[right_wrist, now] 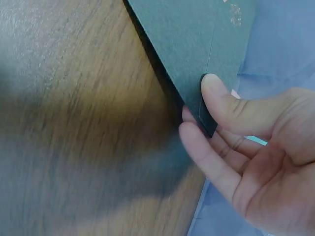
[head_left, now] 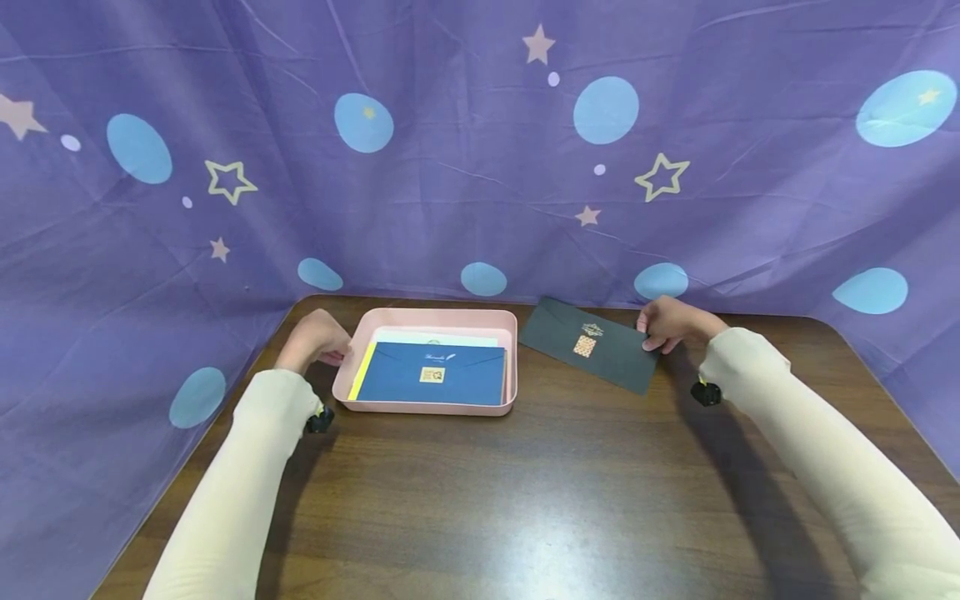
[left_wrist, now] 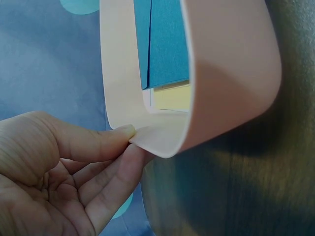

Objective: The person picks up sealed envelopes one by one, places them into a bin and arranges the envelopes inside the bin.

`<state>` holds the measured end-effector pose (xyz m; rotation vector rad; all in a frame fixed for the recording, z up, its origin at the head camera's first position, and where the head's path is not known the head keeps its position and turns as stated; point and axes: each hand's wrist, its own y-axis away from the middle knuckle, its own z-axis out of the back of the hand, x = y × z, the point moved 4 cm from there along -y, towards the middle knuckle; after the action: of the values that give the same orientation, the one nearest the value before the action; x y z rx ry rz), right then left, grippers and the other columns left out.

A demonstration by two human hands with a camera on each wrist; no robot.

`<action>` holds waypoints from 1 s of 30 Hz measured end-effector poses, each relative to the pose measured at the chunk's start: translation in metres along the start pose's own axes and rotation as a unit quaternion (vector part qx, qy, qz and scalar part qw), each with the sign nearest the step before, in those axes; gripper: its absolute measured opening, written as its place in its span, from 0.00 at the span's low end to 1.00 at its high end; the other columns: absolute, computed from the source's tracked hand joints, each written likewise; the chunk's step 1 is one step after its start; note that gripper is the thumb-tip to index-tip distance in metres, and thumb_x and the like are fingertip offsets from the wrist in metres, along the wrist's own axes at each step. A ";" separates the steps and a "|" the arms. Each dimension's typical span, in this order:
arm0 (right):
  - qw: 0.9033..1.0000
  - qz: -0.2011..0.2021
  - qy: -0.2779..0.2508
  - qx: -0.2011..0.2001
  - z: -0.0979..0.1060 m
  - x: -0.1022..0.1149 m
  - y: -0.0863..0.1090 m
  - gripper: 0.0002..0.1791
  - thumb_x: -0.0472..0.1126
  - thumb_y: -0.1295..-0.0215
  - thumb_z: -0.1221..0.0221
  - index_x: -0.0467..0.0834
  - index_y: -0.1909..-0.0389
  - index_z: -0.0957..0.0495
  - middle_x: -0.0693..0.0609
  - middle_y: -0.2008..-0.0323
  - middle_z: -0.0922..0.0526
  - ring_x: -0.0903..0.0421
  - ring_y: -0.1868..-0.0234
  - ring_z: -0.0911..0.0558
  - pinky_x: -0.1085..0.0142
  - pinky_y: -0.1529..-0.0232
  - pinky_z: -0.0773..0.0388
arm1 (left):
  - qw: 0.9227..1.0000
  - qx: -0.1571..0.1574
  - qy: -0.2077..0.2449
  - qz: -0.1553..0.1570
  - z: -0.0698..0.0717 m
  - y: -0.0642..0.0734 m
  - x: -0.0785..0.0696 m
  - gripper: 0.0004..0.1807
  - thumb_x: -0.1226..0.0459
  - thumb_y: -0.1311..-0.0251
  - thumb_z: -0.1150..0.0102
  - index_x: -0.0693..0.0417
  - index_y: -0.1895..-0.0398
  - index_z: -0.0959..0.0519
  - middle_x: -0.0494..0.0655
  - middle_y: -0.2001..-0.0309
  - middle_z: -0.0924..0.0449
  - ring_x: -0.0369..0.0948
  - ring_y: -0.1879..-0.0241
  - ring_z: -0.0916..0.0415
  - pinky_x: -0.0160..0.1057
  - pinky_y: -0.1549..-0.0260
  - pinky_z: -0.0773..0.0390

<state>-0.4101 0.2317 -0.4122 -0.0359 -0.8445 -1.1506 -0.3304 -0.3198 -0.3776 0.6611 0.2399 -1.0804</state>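
Note:
A pink tray [head_left: 423,408] sits at the back left of the table, its left rim pinched between the thumb and fingers of my left hand [head_left: 317,337]. Inside it lies a blue envelope [head_left: 405,379] with a gold label, over a yellow one [head_left: 363,375] and some white paper [head_left: 465,340]. To the right of the tray, my right hand [head_left: 670,322] grips a dark green envelope [head_left: 558,329] by its right end, thumb on top and fingers beneath. In the right wrist view, the held corner of that envelope [right_wrist: 189,73] stands above the table.
The brown wooden table [head_left: 480,492] has a purple curtain [head_left: 480,167] with stars and dots hanging along its back and left edges. A small black device [head_left: 705,392] hangs at the right wrist, another black device [head_left: 319,419] at the left.

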 end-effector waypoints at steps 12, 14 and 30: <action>0.993 -0.023 -0.115 -0.001 0.007 -0.007 0.011 0.08 0.26 0.36 0.36 0.29 0.59 0.23 0.51 0.69 0.19 0.58 0.67 0.19 0.60 0.60 0.10 | 1.000 -0.004 0.001 0.001 -0.002 0.001 0.002 0.10 0.79 0.59 0.44 0.58 0.82 0.31 0.49 0.81 0.27 0.36 0.85 0.22 0.35 0.74 0.11; 0.992 -0.026 -0.124 0.003 0.007 -0.008 0.011 0.07 0.26 0.37 0.36 0.30 0.60 0.23 0.51 0.70 0.19 0.59 0.68 0.19 0.61 0.61 0.10 | 1.000 -0.005 0.004 0.000 -0.002 0.001 0.003 0.10 0.79 0.59 0.44 0.59 0.82 0.31 0.50 0.80 0.27 0.36 0.85 0.22 0.34 0.75 0.11; 0.982 -0.007 -0.177 -0.062 0.020 -0.008 0.028 0.13 0.30 0.34 0.36 0.25 0.52 0.20 0.56 0.71 0.12 0.63 0.68 0.15 0.65 0.65 0.10 | 1.000 -0.003 0.000 -0.006 0.001 0.003 -0.001 0.10 0.79 0.58 0.44 0.58 0.82 0.31 0.50 0.80 0.27 0.36 0.85 0.22 0.35 0.74 0.11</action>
<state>-0.3994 0.2590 -0.3926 -0.3458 -1.0852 -1.2289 -0.3280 -0.3186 -0.3756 0.6559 0.2468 -1.0908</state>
